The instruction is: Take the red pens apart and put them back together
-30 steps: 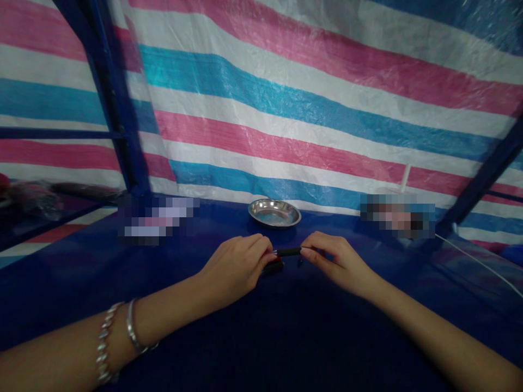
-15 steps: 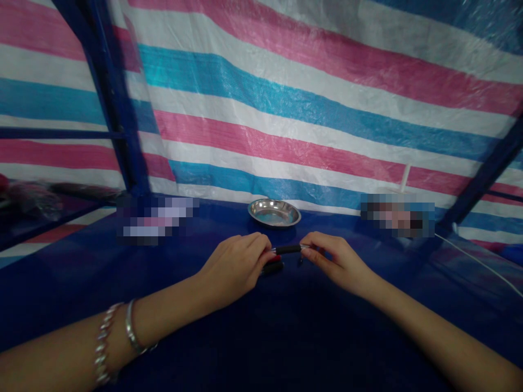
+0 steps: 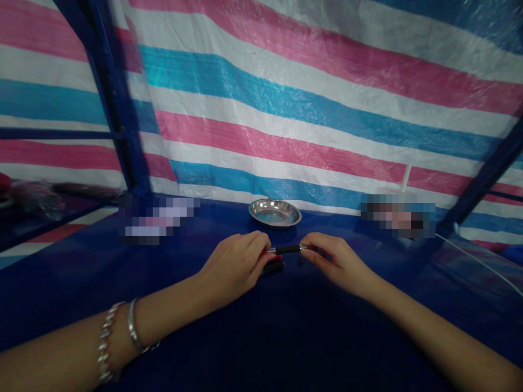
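A pen [image 3: 288, 249] with a black grip is stretched level between my two hands, above the blue table [image 3: 245, 337]. My left hand [image 3: 235, 264] is closed on its barrel end, where a bit of clear and red shows. At the silver tip end, the thumb and fingers of my right hand [image 3: 337, 256] pinch it. Just under my left fingers are a red piece [image 3: 275, 258] and a black piece [image 3: 274, 268], both partly hidden; their kind is unclear. A tiny dark part [image 3: 301, 261] sits beside my right fingertips.
A shiny metal dish [image 3: 288, 222] stands behind my hands, by the striped plastic sheet [image 3: 286, 130]. Blurred-out items lie at the left [image 3: 159, 220] and right [image 3: 398, 215]. A white cable [image 3: 478, 264] runs along the right; blue frame posts [image 3: 108, 98] rise at both sides.
Slightly more of the pen's clear and red barrel shows between my left fingers and the black grip. Both hands stay in nearly the same place.
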### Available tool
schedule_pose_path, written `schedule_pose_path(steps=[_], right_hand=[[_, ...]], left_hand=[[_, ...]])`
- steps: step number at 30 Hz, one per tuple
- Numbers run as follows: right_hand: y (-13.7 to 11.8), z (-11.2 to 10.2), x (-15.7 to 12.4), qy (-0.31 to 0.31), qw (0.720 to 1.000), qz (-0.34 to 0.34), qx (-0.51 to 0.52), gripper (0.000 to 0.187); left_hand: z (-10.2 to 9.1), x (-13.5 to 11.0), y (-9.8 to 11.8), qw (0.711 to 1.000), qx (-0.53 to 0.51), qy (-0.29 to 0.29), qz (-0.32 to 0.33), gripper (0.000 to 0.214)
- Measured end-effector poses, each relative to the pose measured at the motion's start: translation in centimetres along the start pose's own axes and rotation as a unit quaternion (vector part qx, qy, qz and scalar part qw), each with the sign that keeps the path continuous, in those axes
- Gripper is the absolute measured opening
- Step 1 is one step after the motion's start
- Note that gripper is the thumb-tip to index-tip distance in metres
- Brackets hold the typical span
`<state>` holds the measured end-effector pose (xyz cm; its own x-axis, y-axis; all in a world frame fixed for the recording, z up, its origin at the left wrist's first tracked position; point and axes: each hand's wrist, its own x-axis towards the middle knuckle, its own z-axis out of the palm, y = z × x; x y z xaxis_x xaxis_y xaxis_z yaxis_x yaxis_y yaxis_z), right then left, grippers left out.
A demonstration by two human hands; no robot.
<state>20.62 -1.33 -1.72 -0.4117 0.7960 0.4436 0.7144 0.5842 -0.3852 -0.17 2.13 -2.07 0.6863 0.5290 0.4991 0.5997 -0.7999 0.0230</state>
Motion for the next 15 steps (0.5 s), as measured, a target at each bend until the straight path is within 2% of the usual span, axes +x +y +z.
schedule_pose_path(steps=[7, 15], right_hand=[[0.17, 0.18, 0.0, 0.001, 1.0, 0.01, 0.018, 0.011], [-0.02, 0.3, 0.0, -0.003, 0.999, 0.011, 0.031, 0.015]], left_hand=[[-0.12, -0.06, 0.0, 1.0, 0.014, 0.018, 0.004, 0.015], [-0.3, 0.02, -0.01, 1.0, 0.021, 0.003, -0.006, 0.016]])
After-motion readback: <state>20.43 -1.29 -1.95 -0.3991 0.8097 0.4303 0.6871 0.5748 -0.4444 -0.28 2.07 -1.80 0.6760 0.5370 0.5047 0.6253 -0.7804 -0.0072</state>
